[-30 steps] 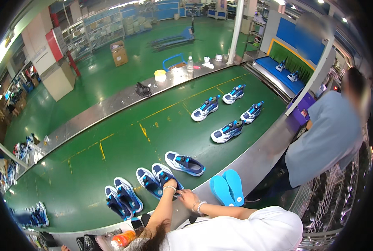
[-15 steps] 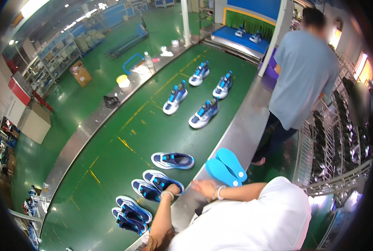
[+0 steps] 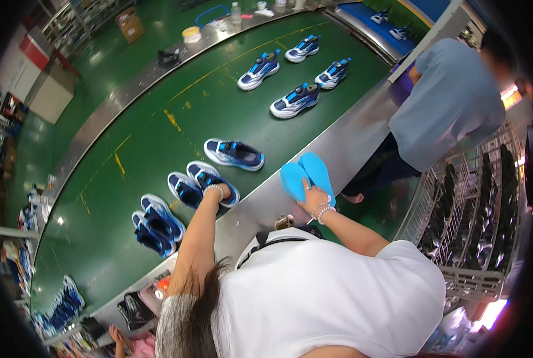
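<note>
My left hand (image 3: 224, 190) reaches into the opening of a navy, white and blue sneaker (image 3: 203, 172) on the green table; its fingers are hidden inside. A matching sneaker (image 3: 184, 189) stands right beside it. My right hand (image 3: 316, 199) lies over the near end of two bright blue insoles (image 3: 294, 177) on the metal ledge, its index finger stretched along the left one. Just beyond my left hand lies a single sneaker (image 3: 233, 154) on its own. Two more sneakers (image 3: 159, 224) stand side by side to the left.
Several sneakers (image 3: 294, 101) stand farther up the green table (image 3: 159, 143). A metal ledge (image 3: 356, 146) runs along its near side. A person in a grey-blue shirt (image 3: 442, 101) stands at right, by a wire rack (image 3: 451, 209). More shoes (image 3: 63, 304) cluster lower left.
My right hand has moved from the ledge onto the blue insoles. The left hand stays in the same sneaker. The view has tilted and shifted, and the co-worker leans over more.
</note>
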`<state>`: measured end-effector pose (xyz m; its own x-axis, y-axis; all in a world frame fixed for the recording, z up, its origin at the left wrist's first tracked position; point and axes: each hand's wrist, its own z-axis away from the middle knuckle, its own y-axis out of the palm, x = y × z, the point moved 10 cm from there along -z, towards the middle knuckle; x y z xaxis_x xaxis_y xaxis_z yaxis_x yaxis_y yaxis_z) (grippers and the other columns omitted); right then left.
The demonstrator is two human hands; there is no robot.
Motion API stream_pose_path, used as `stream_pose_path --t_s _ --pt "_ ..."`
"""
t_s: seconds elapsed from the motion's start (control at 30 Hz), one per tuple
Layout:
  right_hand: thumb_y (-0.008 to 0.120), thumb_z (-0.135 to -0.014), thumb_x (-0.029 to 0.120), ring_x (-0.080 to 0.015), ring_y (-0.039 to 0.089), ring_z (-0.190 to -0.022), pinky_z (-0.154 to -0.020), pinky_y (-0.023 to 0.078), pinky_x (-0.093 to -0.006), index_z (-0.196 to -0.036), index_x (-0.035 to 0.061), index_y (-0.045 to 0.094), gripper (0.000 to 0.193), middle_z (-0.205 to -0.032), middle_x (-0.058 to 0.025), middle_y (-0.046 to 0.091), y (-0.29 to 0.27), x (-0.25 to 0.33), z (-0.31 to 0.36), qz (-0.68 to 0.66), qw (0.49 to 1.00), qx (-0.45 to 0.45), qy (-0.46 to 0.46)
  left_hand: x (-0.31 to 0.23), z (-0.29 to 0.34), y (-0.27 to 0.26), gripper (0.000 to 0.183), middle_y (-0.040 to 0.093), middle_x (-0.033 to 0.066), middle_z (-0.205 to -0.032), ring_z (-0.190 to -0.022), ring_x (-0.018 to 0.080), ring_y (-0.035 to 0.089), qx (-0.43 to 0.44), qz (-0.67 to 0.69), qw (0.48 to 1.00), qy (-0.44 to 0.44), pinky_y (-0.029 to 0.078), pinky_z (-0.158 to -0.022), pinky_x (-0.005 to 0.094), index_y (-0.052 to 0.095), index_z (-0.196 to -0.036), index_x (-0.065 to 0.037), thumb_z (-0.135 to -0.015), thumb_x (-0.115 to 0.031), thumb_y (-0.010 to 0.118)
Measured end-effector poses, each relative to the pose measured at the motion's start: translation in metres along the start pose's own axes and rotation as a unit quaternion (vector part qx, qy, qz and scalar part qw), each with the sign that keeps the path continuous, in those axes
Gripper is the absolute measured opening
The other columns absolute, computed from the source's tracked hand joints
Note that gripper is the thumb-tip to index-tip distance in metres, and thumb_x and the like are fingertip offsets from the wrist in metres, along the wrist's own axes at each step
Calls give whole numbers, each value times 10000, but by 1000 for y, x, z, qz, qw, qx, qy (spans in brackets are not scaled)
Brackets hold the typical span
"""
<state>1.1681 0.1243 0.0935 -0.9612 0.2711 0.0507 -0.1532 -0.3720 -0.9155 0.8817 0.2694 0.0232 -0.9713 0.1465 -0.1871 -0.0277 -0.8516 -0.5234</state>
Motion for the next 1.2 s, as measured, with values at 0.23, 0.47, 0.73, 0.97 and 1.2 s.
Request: stream_pose_path --t_s 0.23,0.47,0.73,0.97,1.2 --pt "611 -731 398 -314 584 -794 -674 481 -380 -1266 135 362 647 -968 -145 570 -46 3 10 -66 997 -40 -28 11 17 -32 279 599 202 -982 -915 309 586 -101 -115 988 30 481 -764 365 650 -877 -6 -741 -216 525" --pt "585 -772 309 -308 588 -749 -629 488 -379 -1062 131 552 342 -971 -136 548 -139 75 -22 -71 957 -131 -248 -37 37 -88 776 288 249 -1326 -1245 312 291 -519 333 776 128 253 -1019 324 207 -1307 62 -766 -323 610" --pt "604 -673 125 -271 619 -729 -587 504 -342 -729 23 639 122 -848 -164 591 -154 170 -81 179 910 -98 -362 -10 6 -110 379 537 242 -1028 -967 375 503 -576 328 747 46 400 -844 399 520 -1075 36 -883 -267 398" --pt "605 -662 110 -237 620 -767 -568 493 -312 -731 51 651 101 -841 -139 610 -118 213 -73 278 876 -26 -394 3 26 -109 415 574 248 -787 -765 410 548 -536 311 785 22 434 -694 462 545 -778 24 -881 -350 396" --pt "592 -671 119 -220 615 -688 -535 483 -291 -728 59 650 101 -779 -128 602 -135 229 -48 316 836 -83 -441 6 19 -104 443 560 247 -752 -736 415 534 -494 296 817 39 417 -661 467 519 -721 22 -885 -365 381"
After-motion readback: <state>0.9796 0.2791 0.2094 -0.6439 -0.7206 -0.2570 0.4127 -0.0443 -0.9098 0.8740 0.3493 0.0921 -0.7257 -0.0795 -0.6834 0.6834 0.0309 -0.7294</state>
